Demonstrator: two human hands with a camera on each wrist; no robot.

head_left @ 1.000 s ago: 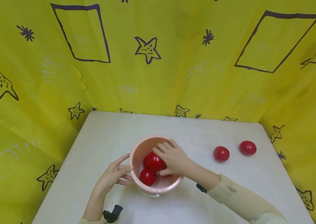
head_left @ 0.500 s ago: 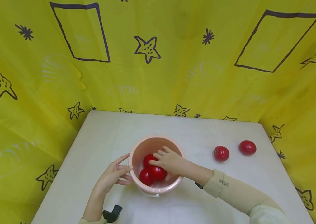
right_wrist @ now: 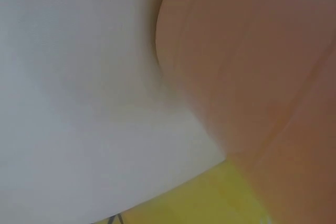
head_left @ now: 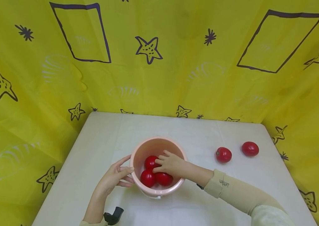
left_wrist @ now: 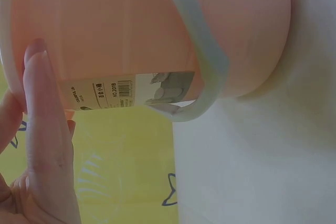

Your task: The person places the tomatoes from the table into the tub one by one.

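3 red fruits show inside the pink bucket (head_left: 153, 144), head view: a far fruit (head_left: 149, 162), a near-left fruit (head_left: 147, 178) and a near-right fruit (head_left: 165, 180), clustered on its floor; more could lie hidden under the hand. 2 others on the white counter (head_left: 105, 135), right of the bucket: a closer fruit (head_left: 223, 155) and a farther fruit (head_left: 250, 149), apart from each other. Right hand (head_left: 173, 164) reaches over the bucket's right rim, fingers loosely spread above the fruits; grip looks slack, nothing plainly held, fingertip contact cannot be told. Left hand (head_left: 117, 175) at the bucket's left rim, thumb tip on the edge, grip narrow and light on the bucket. Yellow curtain (head_left: 176, 78) behind the bucket.

Handling, by judgement: fruits firm, fairly light, skin glossy and likely slippery; best held round the widest part, set down softly in case they bruise or roll. Bucket looks like thin, stiff plastic, light enough to tip; steady it at the rim.

Left wrist view: bucket's outer wall, with a printed sticker (left_wrist: 123, 92) and pale handle (left_wrist: 214, 59), the sticker unseen from the head. A finger lies against the wall just below the rim. No fruit visible.

Right wrist view: only bucket wall, counter, strip of curtain; hand and fruits out of sight.
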